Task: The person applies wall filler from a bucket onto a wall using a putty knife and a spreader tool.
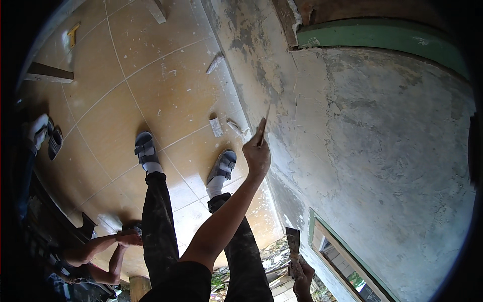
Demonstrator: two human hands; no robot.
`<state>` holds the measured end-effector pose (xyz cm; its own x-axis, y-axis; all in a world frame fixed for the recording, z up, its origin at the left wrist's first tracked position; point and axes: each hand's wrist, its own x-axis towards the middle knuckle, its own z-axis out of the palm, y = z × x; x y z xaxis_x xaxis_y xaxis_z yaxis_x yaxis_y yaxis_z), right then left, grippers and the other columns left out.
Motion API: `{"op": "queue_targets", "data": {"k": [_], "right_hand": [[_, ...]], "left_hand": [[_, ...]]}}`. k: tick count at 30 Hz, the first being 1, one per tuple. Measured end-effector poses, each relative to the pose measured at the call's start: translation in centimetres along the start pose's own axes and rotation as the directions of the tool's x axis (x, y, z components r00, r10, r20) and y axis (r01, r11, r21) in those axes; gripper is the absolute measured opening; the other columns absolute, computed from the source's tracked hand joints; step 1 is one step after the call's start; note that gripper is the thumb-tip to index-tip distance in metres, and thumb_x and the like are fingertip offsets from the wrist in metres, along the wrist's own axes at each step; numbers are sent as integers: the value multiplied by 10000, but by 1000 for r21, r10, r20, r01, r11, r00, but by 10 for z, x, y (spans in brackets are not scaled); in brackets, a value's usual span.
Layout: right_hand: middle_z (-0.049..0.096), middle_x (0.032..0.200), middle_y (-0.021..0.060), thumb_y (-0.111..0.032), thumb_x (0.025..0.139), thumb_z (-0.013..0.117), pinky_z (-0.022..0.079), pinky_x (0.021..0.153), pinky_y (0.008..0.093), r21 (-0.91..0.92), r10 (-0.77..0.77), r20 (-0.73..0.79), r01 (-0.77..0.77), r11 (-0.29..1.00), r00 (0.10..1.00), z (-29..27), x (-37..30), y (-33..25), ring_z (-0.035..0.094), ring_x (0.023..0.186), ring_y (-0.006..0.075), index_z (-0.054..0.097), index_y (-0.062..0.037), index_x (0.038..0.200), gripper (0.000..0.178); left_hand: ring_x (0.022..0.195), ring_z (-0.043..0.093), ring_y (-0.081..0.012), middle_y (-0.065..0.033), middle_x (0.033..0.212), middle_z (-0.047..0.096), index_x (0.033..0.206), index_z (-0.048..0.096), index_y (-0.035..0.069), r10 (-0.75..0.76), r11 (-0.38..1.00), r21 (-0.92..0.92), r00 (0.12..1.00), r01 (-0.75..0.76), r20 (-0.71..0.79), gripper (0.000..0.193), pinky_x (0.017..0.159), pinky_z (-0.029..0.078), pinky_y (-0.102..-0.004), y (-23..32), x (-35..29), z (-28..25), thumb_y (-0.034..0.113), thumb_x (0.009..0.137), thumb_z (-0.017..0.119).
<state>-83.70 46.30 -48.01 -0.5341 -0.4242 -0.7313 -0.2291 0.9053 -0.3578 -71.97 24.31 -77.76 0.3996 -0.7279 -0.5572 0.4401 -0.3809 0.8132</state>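
My left hand (257, 157) reaches up beside the grey, patchily plastered wall (367, 136), its fingers closed round a thin-bladed scraper (267, 112) seen nearly edge-on. The blade tip is at or close to the wall surface; I cannot tell whether it touches. Lower right, my right hand (303, 283) grips the handle of a putty knife (293, 241), whose wide, stained blade points upward, near a green-framed window (347, 261). Much of the left hand's grip is hidden behind its own fingers.
White-spattered tan tiles (100, 136) cover the floor. Pale scraps (216, 127) lie by the wall base near my sandalled feet. A yellow tool (74, 34) lies far left. Another person's forearms (108, 251) show at lower left. A wooden leg (49, 73) stands at left.
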Motion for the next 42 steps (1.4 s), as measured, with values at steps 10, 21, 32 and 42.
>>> {"op": "queue_targets", "data": {"k": [10, 21, 32, 42], "right_hand": [[572, 680, 15, -193, 913, 556, 314, 456, 210, 55, -55, 12, 55, 997, 998, 9, 3, 12, 466, 511, 55, 617, 64, 956, 268], [523, 700, -4, -140, 893, 579, 362, 508, 215, 59, -1, 10, 0, 998, 1000, -3, 4, 12, 467, 570, 55, 610, 55, 1092, 280], [526, 694, 11, -129, 906, 537, 355, 505, 227, 36, -15, 9, 15, 999, 1000, -13, 4, 10, 472, 557, 74, 597, 58, 1098, 274], [592, 696, 108, -211, 930, 535, 369, 395, 261, 197, -72, 137, 44, 979, 988, 5, 20, -4, 504, 453, 147, 613, 82, 975, 307]], "left_hand": [[1343, 293, -303, -208, 1380, 413, 1277, 513, 13, 365, 930, -158, 877, -331, 314, 649, 1128, 220, -393, -9, -13, 36, -243, 685, 433], [1291, 400, -328, -237, 1323, 474, 1272, 496, -39, 472, 880, -40, 880, -474, -56, 481, 1094, 298, -361, 64, 66, 13, -131, 804, 432], [1340, 313, -342, -195, 1393, 417, 1337, 455, 24, 295, 955, -95, 884, -279, 364, 697, 1120, 222, -433, -64, -130, 22, -231, 688, 433], [870, 631, -154, -87, 943, 641, 1080, 593, -24, -243, 582, -712, 919, 393, 309, 281, 823, 509, -284, -9, -28, -85, -87, 807, 576]]}}
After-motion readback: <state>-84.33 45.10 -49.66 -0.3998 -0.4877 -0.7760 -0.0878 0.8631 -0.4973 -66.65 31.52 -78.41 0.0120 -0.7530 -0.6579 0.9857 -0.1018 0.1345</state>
